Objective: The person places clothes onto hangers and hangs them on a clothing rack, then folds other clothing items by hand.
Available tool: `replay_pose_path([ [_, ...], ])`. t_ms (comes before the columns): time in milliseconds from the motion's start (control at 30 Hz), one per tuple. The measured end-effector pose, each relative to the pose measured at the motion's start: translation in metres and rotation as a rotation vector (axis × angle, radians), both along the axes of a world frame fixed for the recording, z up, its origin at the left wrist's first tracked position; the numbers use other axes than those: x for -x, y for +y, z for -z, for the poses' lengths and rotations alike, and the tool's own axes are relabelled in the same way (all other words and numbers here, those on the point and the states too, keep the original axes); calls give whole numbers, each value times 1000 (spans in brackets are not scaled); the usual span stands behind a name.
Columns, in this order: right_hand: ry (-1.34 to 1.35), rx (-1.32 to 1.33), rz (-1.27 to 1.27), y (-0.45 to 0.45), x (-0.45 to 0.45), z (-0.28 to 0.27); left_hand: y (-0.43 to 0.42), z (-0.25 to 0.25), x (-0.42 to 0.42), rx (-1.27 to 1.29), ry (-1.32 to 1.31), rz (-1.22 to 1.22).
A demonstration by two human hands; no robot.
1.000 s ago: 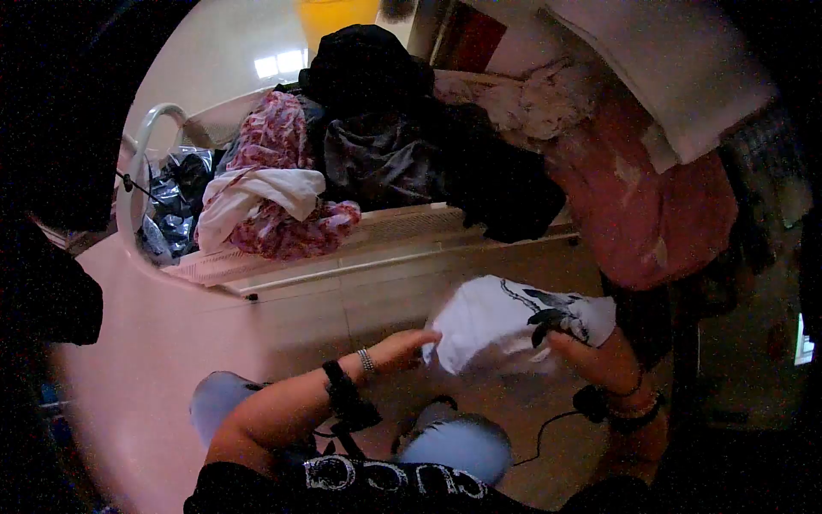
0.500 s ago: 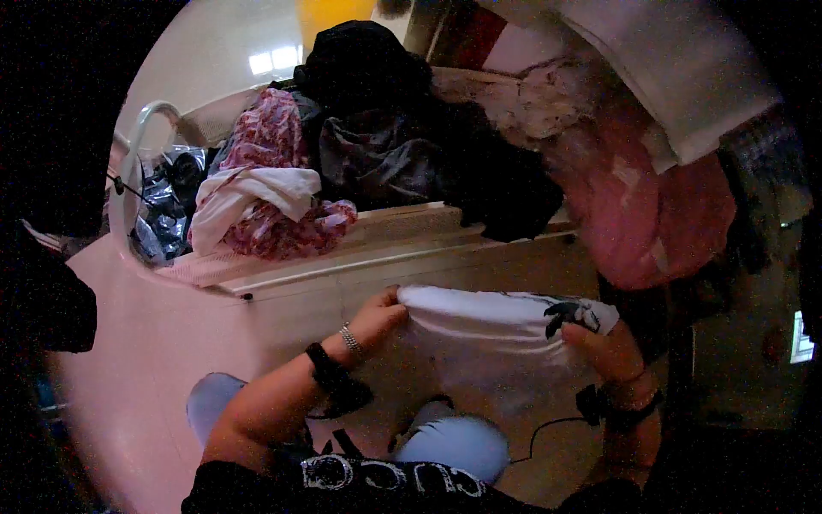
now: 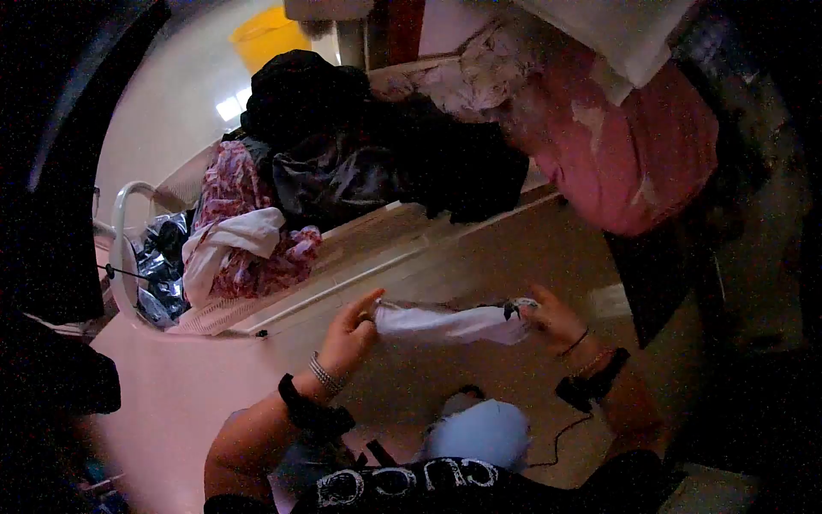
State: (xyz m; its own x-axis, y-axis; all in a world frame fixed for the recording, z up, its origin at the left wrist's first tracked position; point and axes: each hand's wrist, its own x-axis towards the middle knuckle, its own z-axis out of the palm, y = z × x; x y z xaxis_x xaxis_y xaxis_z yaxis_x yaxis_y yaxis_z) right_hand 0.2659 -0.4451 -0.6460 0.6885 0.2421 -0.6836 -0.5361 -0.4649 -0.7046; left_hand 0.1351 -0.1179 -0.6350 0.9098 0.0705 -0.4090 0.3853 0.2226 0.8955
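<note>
A white piece of fabric with a dark print [image 3: 454, 325] is stretched between my two hands in front of my body, above the floor. My left hand [image 3: 353, 332] pinches its left end, with the index finger pointing out along the edge. Near the dark print, the right end is gripped by my right hand [image 3: 555, 320]. The fabric looks like a garment, but its exact kind cannot be made out. It shows as a narrow band, slightly sagging in the middle.
Ahead lies a white rack [image 3: 334, 283] piled with black clothes [image 3: 462, 163], a red-and-white patterned cloth [image 3: 231, 184] and a white cloth [image 3: 227, 244]. Shiny dark plastic [image 3: 163, 265] lies at its left end. A large pink bundle [image 3: 634, 163] is at right, a yellow bucket [image 3: 270, 38] behind.
The white fabric has gone from a broad hanging sheet to a narrow band. My hands have come closer together, and the view has shifted.
</note>
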Motion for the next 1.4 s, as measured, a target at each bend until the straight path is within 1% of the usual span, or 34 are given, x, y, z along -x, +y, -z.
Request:
replay_pose_path([
  [33, 3, 4, -127, -1, -5, -3, 3, -1, -1, -6, 6, 10],
  [67, 10, 0, -116, 3, -5, -14, 8, -1, -3, 83, 57, 61],
  [100, 38, -146, -134, 10, -3, -32, 13, -1, -5, 173, 110, 112],
  [133, 61, -290, -151, 12, -4, -41, 20, 2, -8, 171, 116, 126],
  [167, 63, -293, -137, 11, -9, -40, 28, 5, -11, 243, 184, 142],
  [233, 3, -334, -372, 7, -16, -36, 32, 5, -15, 310, 255, 165],
  [267, 4, -337, -364, 9, -15, -40, 30, -5, -15, 341, 269, 156],
  [333, -94, -205, -610, 18, -11, -51, 26, -25, -13, 372, 289, 149],
  [367, -92, -209, -607, 21, -6, -48, 25, -34, -10, 208, 222, 299],
  [400, -260, -124, -712, 22, 1, -45, 24, -37, -8, 43, 152, 444],
  [433, -429, -37, -813, 23, 8, -41, 24, -30, -2, 42, 156, 443],
  [467, -313, -105, -735, 25, 13, -36, 25, -17, 7, -315, -63, 525],
  [500, -307, -112, -739, 26, 16, -33, 24, -10, 16, -671, -285, 595],
  [533, -464, 160, -867, 27, 19, -29, 21, -4, 23, -862, -295, 546],
  [567, -621, 441, -986, 29, 21, -29, 22, -5, 27, -862, -284, 541],
  [600, -623, 434, -994, 30, 23, -34, 26, -7, 28, -902, -242, 563],
  [667, -705, 619, -901, 30, 25, -55, 35, -17, 24, -942, -204, 580],
  [700, -705, 619, -903, 26, 22, -65, 42, -28, 20, -981, -240, 569],
  [733, -966, 454, -861, 21, 16, -75, 49, -37, 15, -1019, -276, 561],
  [767, -1092, 365, -831, 18, 11, -78, 56, -45, 8, -1017, -277, 562],
  [800, -1221, 283, -802, 15, 6, -81, 64, -53, 1, -910, -475, 597],
  [833, -1073, 42, -817, 14, 1, -79, 71, -55, 1, -505, -375, 607],
  [867, -1003, -78, -820, 13, -2, -79, 78, -56, 1, -118, -239, 577],
  [900, -926, -195, -822, 12, -5, -79, 87, -58, -1, -124, -244, 577],
  [967, -205, -195, -456, 10, -9, -81, 102, -59, -6, -113, 14, 486],
  [1000, -211, -197, -456, 14, -12, -79, 102, -55, -8, -102, -13, 432],
  [1067, -81, -466, -259, 28, -22, -65, 88, -54, -16, -188, 57, 370],
  [1100, -92, -471, -263, 30, -29, -54, 85, -52, -21, -271, 130, 305],
  [1133, -144, -361, -258, 33, -36, -42, 89, -37, -29, -215, 220, 264],
  [1167, -197, -252, -250, 37, -41, -41, 85, -37, -32, -223, 208, 263],
  [1233, -199, -243, -204, 41, -50, -49, 73, -37, -34, -95, 30, 162],
  [1300, -195, -231, -158, 52, -46, -76, 67, -28, -37, -179, -41, 155],
  [1367, -491, -340, 20, 80, -24, -118, 37, -29, -39, -187, -223, -28],
  [1400, -695, -272, -40, 94, -17, -121, 22, -23, -37, -263, -332, -90],
])
